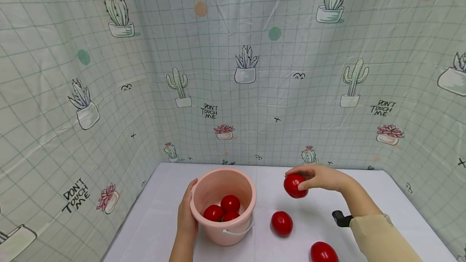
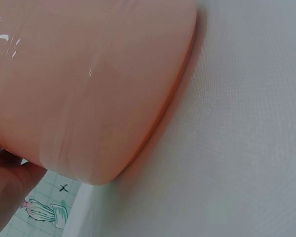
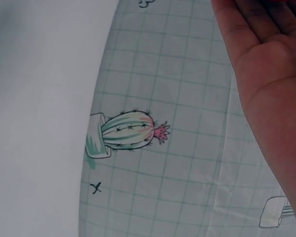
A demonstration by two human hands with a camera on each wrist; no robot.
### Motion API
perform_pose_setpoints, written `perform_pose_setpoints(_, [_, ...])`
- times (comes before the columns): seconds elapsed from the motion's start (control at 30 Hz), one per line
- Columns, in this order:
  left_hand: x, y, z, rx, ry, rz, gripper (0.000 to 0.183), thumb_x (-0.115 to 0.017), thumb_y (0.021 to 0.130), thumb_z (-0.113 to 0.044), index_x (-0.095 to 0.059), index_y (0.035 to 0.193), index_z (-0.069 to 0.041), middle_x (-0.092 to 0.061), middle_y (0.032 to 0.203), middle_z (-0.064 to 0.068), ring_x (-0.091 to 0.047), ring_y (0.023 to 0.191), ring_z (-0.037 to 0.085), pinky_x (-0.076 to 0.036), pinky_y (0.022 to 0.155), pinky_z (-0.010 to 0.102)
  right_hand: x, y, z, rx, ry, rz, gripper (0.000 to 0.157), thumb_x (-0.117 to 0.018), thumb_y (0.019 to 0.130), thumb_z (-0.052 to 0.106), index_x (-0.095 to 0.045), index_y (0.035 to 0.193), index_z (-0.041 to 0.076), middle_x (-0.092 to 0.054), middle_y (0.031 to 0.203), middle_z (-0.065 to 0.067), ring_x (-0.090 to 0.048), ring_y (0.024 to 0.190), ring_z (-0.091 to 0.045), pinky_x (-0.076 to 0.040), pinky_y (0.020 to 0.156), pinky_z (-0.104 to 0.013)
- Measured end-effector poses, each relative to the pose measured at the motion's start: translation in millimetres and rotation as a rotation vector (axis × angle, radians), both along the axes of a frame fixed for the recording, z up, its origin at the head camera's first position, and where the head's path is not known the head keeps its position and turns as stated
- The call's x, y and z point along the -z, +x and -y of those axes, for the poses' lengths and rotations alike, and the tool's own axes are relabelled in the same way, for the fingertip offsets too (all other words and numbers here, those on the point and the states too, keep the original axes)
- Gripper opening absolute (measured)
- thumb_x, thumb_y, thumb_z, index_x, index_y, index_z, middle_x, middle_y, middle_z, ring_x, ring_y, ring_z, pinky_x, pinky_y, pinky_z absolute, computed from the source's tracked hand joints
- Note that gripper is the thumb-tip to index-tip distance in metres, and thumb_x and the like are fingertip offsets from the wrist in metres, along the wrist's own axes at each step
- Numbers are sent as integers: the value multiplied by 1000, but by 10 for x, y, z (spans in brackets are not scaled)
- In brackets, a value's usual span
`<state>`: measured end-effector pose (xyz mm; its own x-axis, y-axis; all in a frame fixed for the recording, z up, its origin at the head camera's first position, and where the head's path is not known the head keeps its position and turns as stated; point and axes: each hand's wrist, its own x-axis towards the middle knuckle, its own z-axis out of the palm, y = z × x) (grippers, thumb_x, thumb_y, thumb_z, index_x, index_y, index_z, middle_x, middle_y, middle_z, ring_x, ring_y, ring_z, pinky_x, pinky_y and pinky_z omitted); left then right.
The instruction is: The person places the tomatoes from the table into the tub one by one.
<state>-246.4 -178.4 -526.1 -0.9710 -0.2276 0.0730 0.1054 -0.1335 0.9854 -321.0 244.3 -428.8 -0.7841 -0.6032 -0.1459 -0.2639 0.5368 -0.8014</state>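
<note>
A pink bucket (image 1: 223, 229) with a white handle stands upright on the table, three red tomatoes (image 1: 230, 203) showing inside. My left hand (image 1: 187, 217) holds the bucket by its left side, fingertips at the rim. The left wrist view shows the bucket's wall (image 2: 89, 89) close up, with part of that hand at the left edge. To the right of the bucket, my right hand (image 1: 320, 176) grips a glossy red tomato (image 1: 294, 185) above the table. Only the palm and lower fingers of this hand (image 3: 271, 74) appear in the right wrist view.
One tomato (image 1: 282, 224) lies on the white table (image 1: 145, 229) right of the bucket, another (image 1: 323, 252) nearer the front edge of the view. A gridded cactus-print cloth (image 1: 255, 104) hangs behind and at both sides. A black strap piece (image 1: 341, 218) sticks out at the right wrist.
</note>
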Motion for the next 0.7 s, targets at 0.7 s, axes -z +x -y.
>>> perform_pose_setpoints(0.7, [-2, 5, -8, -4, -8, 3, 48, -35, 100, -61, -46, 142, -43, -47, 148, -18, -39, 142, 9, -42, 112, 39, -418, -161, 493, -96, -41, -23, 45, -72, 89, 28, -60, 133, 31, -65, 130, 1, -61, 115, -23, -54, 92, -37])
